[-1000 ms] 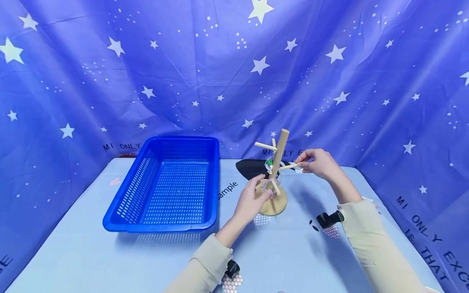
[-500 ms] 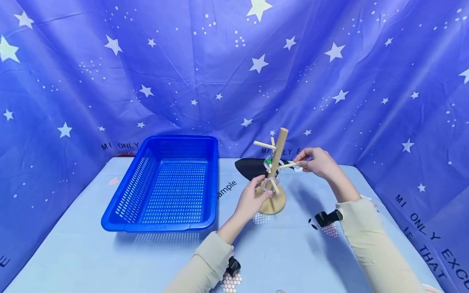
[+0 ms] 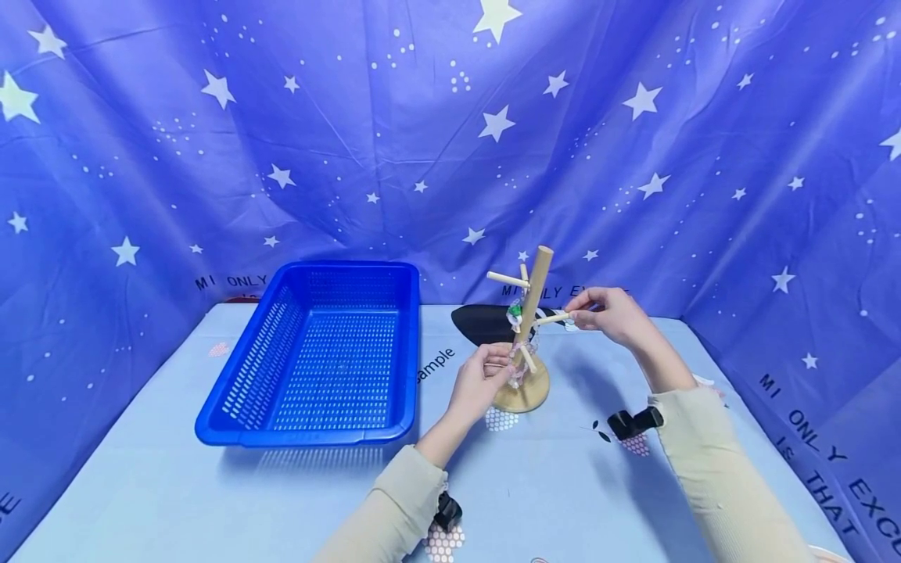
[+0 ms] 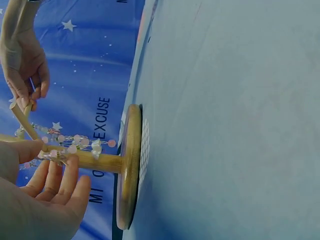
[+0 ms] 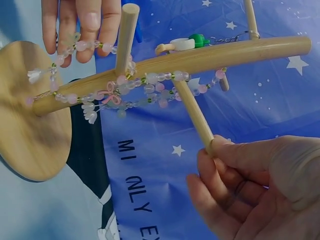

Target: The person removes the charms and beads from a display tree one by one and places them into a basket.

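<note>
A wooden stand with a round base and several pegs stands upright on the table. My right hand pinches the tip of one peg between thumb and fingers. Beaded strands in pink and clear, with white flower charms, hang around the lower part of the post. My left hand holds part of a strand beside a lower peg, thumb and fingertips at the beads. Higher on the stand hangs a charm with green and white parts on a chain.
A blue plastic basket with slotted walls stands left of the stand. The table has a light blue cloth. Behind hangs a blue star-patterned curtain. Each sleeve carries a black wrist device.
My left fingers have drawn closer together onto the beads by the lower peg. The right hand stays at its peg tip, and the stand has not visibly moved.
</note>
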### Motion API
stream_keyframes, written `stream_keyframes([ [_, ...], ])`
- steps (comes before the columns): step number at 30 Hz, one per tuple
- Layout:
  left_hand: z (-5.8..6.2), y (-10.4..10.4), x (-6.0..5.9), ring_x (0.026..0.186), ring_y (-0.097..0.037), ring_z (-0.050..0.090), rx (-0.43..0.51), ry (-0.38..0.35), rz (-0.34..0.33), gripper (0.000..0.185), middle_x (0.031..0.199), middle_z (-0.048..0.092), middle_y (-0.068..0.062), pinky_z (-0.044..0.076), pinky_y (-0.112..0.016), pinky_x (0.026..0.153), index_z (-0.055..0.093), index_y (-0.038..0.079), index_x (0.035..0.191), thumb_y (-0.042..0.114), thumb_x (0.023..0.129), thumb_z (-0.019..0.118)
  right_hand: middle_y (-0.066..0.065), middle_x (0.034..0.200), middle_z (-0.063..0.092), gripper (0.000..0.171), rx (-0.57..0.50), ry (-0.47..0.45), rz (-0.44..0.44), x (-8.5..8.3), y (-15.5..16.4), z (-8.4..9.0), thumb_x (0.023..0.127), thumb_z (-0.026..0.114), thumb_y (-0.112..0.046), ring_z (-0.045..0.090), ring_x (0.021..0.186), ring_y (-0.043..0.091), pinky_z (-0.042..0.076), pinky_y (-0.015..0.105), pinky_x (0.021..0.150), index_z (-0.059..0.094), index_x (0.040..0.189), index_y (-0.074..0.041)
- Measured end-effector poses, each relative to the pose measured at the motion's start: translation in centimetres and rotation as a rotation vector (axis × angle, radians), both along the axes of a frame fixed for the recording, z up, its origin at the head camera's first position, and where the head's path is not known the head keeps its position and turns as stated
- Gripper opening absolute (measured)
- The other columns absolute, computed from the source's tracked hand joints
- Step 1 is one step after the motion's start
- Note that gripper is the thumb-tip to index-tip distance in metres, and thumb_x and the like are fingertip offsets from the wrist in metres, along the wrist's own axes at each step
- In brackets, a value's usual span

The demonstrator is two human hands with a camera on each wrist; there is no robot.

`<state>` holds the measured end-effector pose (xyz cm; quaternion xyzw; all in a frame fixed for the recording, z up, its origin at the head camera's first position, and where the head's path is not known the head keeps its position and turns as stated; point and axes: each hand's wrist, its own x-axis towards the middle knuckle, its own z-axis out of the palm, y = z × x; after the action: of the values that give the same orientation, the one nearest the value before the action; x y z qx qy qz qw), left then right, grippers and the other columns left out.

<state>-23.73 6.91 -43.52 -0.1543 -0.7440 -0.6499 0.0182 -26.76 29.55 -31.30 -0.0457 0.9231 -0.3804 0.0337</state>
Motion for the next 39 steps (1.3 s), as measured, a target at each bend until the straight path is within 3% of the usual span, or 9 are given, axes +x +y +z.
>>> stream_keyframes([
  [5,0.0,0.2,-0.1,0.095,-0.027,0.072,0.014,-0.007,0.026,0.019,0.105,0.073,-0.017,0.058,-0.023,0.083,0.066,0.001,0.11,0.009,0.092,0.068,0.013,0.096,0.071,0.027,-0.071,0.032,0.032,0.2,0.5,-0.6,0.095,0.063,-0.004,0.063,0.077,0.001,0.056,0.015,0.073,0.062,0.117,0.012],
  [11,0.0,0.4,-0.1,0.093,-0.026,0.072,0.046,-0.02,0.043,0.018,0.102,0.073,-0.017,0.058,-0.022,0.081,0.067,0.002,0.107,0.011,0.092,0.07,-0.013,0.086,0.07,0.031,-0.24,0.075,0.059,0.4,1.2,-1.8,0.096,0.062,-0.004,0.067,0.081,-0.002,0.058,0.017,0.079,0.059,0.119,0.016],
  [15,0.0,0.5,-0.1,0.09,-0.025,0.072,0.072,-0.03,0.045,0.018,0.101,0.072,-0.018,0.058,-0.02,0.078,0.066,0.001,0.107,0.01,0.091,0.07,-0.022,0.083,0.069,0.033,-0.341,0.106,0.071,0.4,1.5,-2.7,0.096,0.062,-0.003,0.069,0.083,-0.002,0.058,0.017,0.082,0.056,0.119,0.02],
  [18,0.0,0.5,-0.1,0.09,-0.027,0.072,0.09,-0.041,0.042,0.018,0.101,0.072,-0.02,0.057,-0.019,0.075,0.066,0.0,0.107,0.009,0.091,0.07,-0.023,0.084,0.069,0.033,-0.372,0.117,0.072,0.4,1.5,-3.0,0.096,0.063,-0.003,0.068,0.083,-0.002,0.058,0.016,0.081,0.055,0.119,0.021],
  [24,0.5,0.7,0.2,0.092,-0.037,0.072,0.147,-0.076,0.024,0.018,0.1,0.069,-0.025,0.062,-0.031,0.077,0.066,-0.004,0.107,0.004,0.091,0.068,-0.018,0.086,0.07,0.033,-0.424,0.108,0.058,0.5,1.4,-3.3,0.096,0.061,0.001,0.069,0.083,-0.001,0.058,0.016,0.082,0.053,0.119,0.023],
  [29,0.3,0.7,0.1,0.089,-0.031,0.072,0.168,-0.115,0.009,0.016,0.1,0.069,-0.023,0.063,-0.033,0.077,0.066,-0.002,0.107,0.004,0.093,0.067,-0.012,0.088,0.072,0.031,-0.449,0.109,0.056,0.4,1.5,-3.4,0.095,0.06,0.003,0.07,0.084,0.001,0.058,0.017,0.081,0.054,0.118,0.023],
  [39,0.6,0.3,0.6,0.089,-0.03,0.073,0.208,-0.155,-0.021,0.017,0.101,0.068,-0.023,0.063,-0.035,0.078,0.066,-0.003,0.11,0.004,0.094,0.064,-0.012,0.088,0.072,0.03,-0.448,0.106,0.042,0.5,1.5,-3.3,0.095,0.061,0.003,0.071,0.083,0.0,0.059,0.021,0.083,0.056,0.117,0.022],
])
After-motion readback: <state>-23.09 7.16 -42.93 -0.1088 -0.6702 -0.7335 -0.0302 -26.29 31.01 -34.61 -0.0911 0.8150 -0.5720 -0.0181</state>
